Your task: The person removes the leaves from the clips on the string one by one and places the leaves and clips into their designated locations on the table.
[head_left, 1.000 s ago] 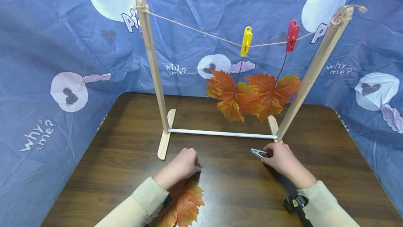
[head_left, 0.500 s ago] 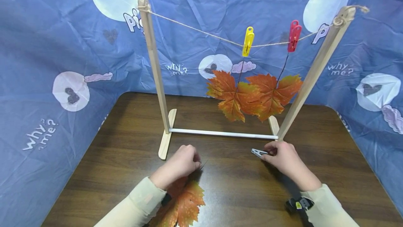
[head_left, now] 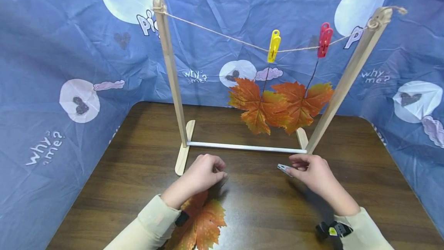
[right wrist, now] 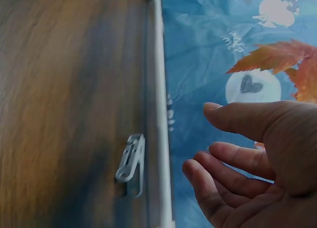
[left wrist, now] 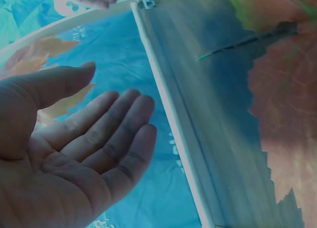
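Note:
My left hand hovers over the table beyond an orange artificial maple leaf. In the left wrist view, its fingers are loosely extended and hold nothing, while the leaf's dark stem lies apart from them. A grey clothespin lies on the table just left of my right hand. The right wrist view shows that hand's thumb and fingers spread, with a gap between them and the clothespin. My left forearm covers part of the leaf.
A wooden frame with two posts and a white bottom rod stands ahead. Its twine carries a yellow clothespin and a red clothespin, each holding a maple leaf by the stem. Blue cloth hangs behind.
My left hand has let go of the leaf's stem and risen slightly forward, its fingers loosening. My right fingers have come away from the grey clothespin, which stays on the table.

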A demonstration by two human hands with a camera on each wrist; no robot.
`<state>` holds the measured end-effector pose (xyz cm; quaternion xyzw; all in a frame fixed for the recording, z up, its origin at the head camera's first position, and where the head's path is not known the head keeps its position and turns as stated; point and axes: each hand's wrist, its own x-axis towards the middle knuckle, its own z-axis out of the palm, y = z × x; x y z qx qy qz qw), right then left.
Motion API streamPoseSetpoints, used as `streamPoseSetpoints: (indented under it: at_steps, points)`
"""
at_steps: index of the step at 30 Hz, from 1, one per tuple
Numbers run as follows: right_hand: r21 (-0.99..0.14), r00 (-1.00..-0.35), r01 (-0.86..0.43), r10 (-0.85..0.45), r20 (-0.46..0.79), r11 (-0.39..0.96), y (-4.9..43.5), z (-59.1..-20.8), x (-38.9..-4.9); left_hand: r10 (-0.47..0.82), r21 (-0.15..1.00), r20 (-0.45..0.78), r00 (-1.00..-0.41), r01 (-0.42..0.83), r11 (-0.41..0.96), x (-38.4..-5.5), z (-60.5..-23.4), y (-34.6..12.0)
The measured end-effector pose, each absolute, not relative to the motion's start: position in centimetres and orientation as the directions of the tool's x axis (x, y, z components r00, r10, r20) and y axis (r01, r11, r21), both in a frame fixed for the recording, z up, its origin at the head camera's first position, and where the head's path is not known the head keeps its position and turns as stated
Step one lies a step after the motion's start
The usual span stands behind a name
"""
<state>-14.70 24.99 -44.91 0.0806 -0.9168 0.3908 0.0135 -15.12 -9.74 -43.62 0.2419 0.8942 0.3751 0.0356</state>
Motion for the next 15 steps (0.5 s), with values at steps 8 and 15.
streamPoseSetpoints:
  at_steps: [8, 15]
  points:
    - [-0.784, -0.98, -0.195, -0.148, 0.132, 0.59, 23.9, -43.5, -14.0, 0.395, 0.771, 0.179, -0.901, 0.377, 0.513, -14.7, -42.2, -9.6]
    - [-0.842, -0.976, -0.217, -0.137, 0.171, 0.494, 23.1, -42.4, -13.1, 0.326, 0.848, 0.22, -0.919, 0.346, 0.403, -14.5, -41.5, -9.3]
